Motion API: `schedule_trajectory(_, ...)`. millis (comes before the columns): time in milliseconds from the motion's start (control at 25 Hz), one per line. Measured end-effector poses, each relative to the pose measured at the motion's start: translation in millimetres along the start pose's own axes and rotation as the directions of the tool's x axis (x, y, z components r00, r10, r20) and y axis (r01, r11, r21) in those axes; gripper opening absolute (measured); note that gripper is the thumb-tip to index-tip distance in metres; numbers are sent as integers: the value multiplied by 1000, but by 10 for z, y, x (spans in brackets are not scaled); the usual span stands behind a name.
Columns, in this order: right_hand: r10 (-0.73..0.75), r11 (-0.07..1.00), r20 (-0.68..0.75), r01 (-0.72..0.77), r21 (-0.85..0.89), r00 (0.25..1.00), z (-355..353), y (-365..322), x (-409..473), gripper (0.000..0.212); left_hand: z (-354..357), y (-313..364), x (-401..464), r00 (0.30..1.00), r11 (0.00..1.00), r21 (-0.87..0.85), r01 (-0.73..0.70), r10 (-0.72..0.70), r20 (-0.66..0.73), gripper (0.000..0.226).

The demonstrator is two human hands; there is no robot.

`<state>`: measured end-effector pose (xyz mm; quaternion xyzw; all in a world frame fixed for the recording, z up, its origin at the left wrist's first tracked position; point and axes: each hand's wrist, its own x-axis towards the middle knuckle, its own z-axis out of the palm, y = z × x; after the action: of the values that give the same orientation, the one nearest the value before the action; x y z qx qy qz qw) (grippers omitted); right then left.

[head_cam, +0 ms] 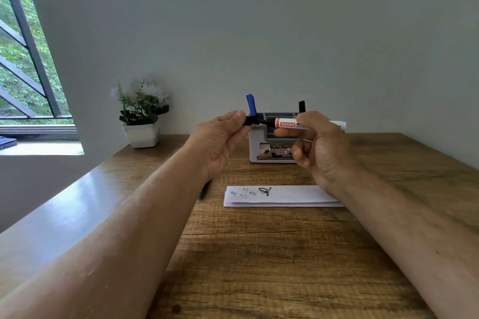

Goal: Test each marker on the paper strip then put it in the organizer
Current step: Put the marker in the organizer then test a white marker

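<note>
My right hand (318,145) holds a white marker (287,123) with a red label level in front of the organizer. My left hand (223,137) pinches its black cap (251,120) at the marker's black tip end; whether the cap is seated on the tip or just off it I cannot tell. The white organizer (269,147) stands behind my hands with a blue marker (251,104) and a black marker (302,107) upright in it. The white paper strip (290,195) lies on the table below my hands, with blue and black scribbles at its left end.
A white pot with a flowering plant (141,114) stands at the back left of the wooden table (259,254). A green and red pen end (201,194) peeks out under my left forearm. A wall runs behind and a window is at left.
</note>
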<state>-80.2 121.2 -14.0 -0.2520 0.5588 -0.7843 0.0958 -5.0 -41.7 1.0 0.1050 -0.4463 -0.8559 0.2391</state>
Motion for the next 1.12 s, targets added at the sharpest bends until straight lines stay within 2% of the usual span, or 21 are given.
schedule_trajectory(120,-3,1000,-4,3,-22,1000,18,-12,-12,12,36,3,-48,999,999,46,17,-19,33,14)
schedule_trajectory(280,-8,1000,3,8,-29,1000,13,-14,-27,12,53,-1,-76,998,996,85,15,-19,56,9)
schedule_trajectory(560,-27,998,8,28,-52,1000,-3,-11,-19,11,45,-9,-67,1000,987,157,-24,23,5,9)
schedule_trajectory(640,-83,987,3,83,-136,997,-23,4,-2,11,21,-6,-47,998,986,162,-46,52,-34,10)
schedule_trajectory(680,-136,958,11,135,-254,991,-32,11,3,12,8,-2,-39,996,986,158,-56,65,-53,10)
schedule_trajectory(760,-250,796,91,258,-547,964,-33,32,-4,15,-13,2,-21,993,985,159,-74,87,-77,8)
schedule_trajectory(840,-306,654,177,342,-674,935,-8,51,-45,16,-28,-8,-7,991,980,177,-87,103,-86,7)
schedule_trajectory(920,-328,635,199,371,-678,924,6,69,-71,13,-29,-27,6,989,976,196,-93,113,-91,6)
schedule_trajectory(1120,-304,676,188,350,-649,934,24,124,-44,8,11,-79,30,987,974,199,-106,127,-96,4)
